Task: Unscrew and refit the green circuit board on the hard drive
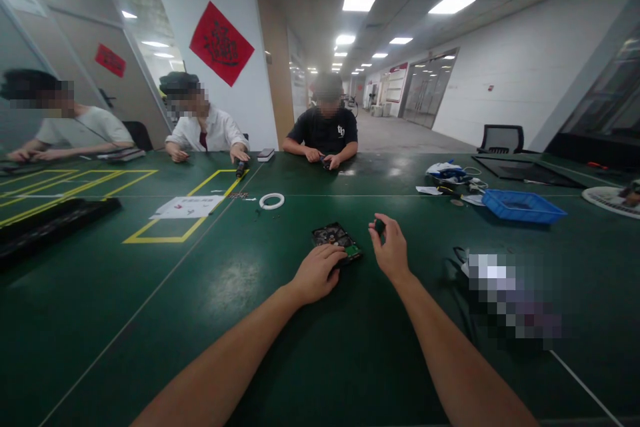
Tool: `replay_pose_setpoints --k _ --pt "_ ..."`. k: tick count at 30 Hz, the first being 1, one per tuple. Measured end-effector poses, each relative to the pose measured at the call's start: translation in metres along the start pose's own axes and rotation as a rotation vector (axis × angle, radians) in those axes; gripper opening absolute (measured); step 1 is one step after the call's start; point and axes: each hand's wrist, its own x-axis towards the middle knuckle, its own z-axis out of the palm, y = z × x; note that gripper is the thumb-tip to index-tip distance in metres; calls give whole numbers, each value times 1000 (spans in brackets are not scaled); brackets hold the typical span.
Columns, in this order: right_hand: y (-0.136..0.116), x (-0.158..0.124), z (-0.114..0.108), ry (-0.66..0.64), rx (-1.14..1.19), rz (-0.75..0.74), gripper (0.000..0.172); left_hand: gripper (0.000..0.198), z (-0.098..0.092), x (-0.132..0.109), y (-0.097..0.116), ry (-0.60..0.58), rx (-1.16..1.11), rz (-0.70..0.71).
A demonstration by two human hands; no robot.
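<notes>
A hard drive [333,235] lies on the green table in front of me, its dark metal body facing up and a green circuit board at its near right edge. My left hand [318,273] rests over its near side, fingers bent onto it and holding it against the table. To the right of the drive, my right hand [390,247] is raised a little and apart from it. Between its thumb and fingers is a small dark rounded object [380,225], mostly covered by the fingers, so its kind does not show.
A white ring [271,201] and tiny parts lie beyond the drive to the left, near a paper sheet [187,207] within yellow tape. On the right are a blue tray [523,207], cables and a blurred-out item [510,297]. Three people sit across the table [210,360].
</notes>
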Motion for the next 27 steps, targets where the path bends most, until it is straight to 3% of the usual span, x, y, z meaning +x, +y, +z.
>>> replay_pose_setpoints --k 11,20,27 --pt "-5 -3 -5 -65 -115 -21 45 48 2 1 5 8 34 -30" --pt "8 -2 -8 -3 -130 106 48 44 6 1 -2 0 38 -3" --pt "-14 -2 -7 131 -6 36 50 41 4 2 -1 10 27 7"
